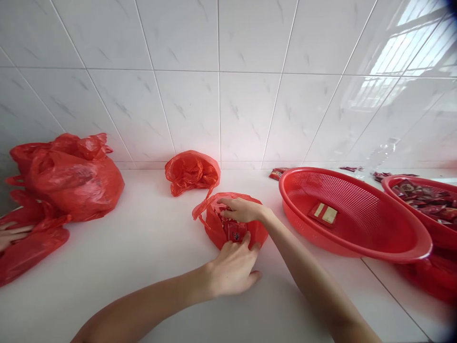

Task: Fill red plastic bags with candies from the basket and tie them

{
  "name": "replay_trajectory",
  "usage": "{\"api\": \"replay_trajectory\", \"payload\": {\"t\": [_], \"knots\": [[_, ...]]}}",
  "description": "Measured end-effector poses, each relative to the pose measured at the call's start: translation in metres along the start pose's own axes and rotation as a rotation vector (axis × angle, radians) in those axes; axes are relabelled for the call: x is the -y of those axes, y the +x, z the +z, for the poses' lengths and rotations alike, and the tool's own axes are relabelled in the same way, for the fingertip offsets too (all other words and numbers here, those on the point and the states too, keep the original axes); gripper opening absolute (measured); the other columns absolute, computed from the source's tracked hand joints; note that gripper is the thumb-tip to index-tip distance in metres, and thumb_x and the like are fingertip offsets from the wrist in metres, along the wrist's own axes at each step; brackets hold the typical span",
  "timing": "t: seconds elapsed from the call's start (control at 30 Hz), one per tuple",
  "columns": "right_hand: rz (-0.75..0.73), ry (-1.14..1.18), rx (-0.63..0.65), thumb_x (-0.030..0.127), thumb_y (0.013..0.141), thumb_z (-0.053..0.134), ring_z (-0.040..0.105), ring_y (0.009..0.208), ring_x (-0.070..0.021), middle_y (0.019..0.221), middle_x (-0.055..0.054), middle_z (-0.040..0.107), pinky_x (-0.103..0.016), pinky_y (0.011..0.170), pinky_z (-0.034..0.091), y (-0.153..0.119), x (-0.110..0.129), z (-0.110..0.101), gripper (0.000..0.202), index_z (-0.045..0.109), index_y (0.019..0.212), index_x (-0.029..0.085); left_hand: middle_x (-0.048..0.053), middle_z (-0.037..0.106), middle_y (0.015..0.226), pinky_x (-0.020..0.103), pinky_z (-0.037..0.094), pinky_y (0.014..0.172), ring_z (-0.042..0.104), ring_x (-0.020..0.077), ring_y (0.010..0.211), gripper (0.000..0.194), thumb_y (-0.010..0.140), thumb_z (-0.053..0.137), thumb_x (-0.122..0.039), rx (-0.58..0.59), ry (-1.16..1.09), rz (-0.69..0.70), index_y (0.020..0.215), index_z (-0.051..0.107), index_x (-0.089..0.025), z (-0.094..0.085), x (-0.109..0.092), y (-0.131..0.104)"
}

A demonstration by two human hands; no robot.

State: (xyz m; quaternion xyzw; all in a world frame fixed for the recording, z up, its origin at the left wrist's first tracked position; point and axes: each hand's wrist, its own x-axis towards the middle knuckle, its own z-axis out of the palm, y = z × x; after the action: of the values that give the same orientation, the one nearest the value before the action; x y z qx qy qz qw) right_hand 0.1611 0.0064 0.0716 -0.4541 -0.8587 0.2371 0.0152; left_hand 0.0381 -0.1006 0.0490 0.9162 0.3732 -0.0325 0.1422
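A red plastic bag [213,232] stands on the white counter in front of me with its mouth open upward. Small red packets [236,232] lie inside it, one with a dark printed character. My left hand [233,267] rests over the bag's near rim, thumb stretched out to the side and fingertips reaching in by the packets. From the right, my right hand [243,209] reaches into the bag's mouth, its fingers spread over the packets; some fingertips are hidden. I see nothing held in either hand.
Another open red bag [193,171] sits by the tiled wall. Full red bags [76,176] stand at left, where another person's hand [14,234] touches one. To the right are a red basket [357,238] holding a packet [324,213], a basket of packets [424,197] and a clear bottle [382,155].
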Motion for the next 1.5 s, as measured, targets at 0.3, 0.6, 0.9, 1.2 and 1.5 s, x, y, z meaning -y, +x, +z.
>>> {"api": "replay_trajectory", "payload": {"t": [0.3, 0.6, 0.9, 1.2, 1.5], "knots": [[0.049, -0.106, -0.024, 0.050, 0.099, 0.038, 0.059, 0.072, -0.0169, 0.088, -0.006, 0.067, -0.025, 0.057, 0.036, 0.009, -0.010, 0.006, 0.040, 0.063, 0.092, 0.019, 0.017, 0.062, 0.117, 0.047, 0.056, 0.071, 0.070, 0.0348, 0.085, 0.052, 0.086, 0.052, -0.037, 0.018, 0.029, -0.026, 0.133, 0.049, -0.017, 0.006, 0.003, 0.005], [0.186, -0.172, -0.113, 0.039, 0.088, 0.060, 0.058, 0.068, -0.0180, 0.077, -0.008, 0.068, -0.027, 0.056, 0.031, -0.013, -0.021, -0.023, 0.026, 0.066, 0.073, 0.018, 0.022, 0.057, 0.131, 0.050, 0.057, 0.075, 0.071, 0.0366, 0.089, 0.068, 0.085, 0.053, -0.036, 0.004, 0.066, -0.052, 0.149, 0.036, -0.018, 0.004, 0.002, 0.005], [0.188, -0.149, -0.225, 0.049, 0.084, 0.065, 0.045, 0.055, -0.0138, 0.057, -0.001, 0.052, -0.027, 0.052, 0.027, -0.035, -0.016, -0.044, 0.039, 0.057, 0.059, 0.020, 0.016, 0.063, 0.118, 0.048, 0.056, 0.074, 0.069, 0.0357, 0.089, 0.065, 0.087, 0.052, -0.036, -0.005, 0.003, -0.010, 0.148, 0.038, -0.021, -0.008, 0.001, 0.000], [0.108, -0.100, -0.485, 0.021, 0.079, 0.062, 0.053, 0.073, -0.0150, 0.082, -0.001, 0.061, -0.026, 0.063, 0.038, -0.078, -0.006, -0.067, 0.017, 0.069, 0.094, 0.022, 0.009, 0.065, 0.109, 0.041, 0.049, 0.086, 0.064, 0.0282, 0.099, 0.034, 0.096, 0.042, -0.042, -0.218, -0.078, -0.037, 0.110, 0.067, -0.023, -0.057, 0.023, -0.018], [-0.117, -0.020, -0.667, 0.020, 0.080, 0.065, 0.063, 0.088, -0.0198, 0.099, -0.003, 0.070, -0.033, 0.072, 0.051, -0.116, 0.003, -0.077, 0.017, 0.072, 0.094, 0.026, 0.005, 0.066, 0.084, 0.028, 0.040, 0.059, 0.061, 0.0235, 0.071, 0.029, 0.076, 0.062, -0.049, 0.064, -0.198, -0.479, 0.084, 0.071, -0.022, -0.096, 0.131, -0.025]]}}
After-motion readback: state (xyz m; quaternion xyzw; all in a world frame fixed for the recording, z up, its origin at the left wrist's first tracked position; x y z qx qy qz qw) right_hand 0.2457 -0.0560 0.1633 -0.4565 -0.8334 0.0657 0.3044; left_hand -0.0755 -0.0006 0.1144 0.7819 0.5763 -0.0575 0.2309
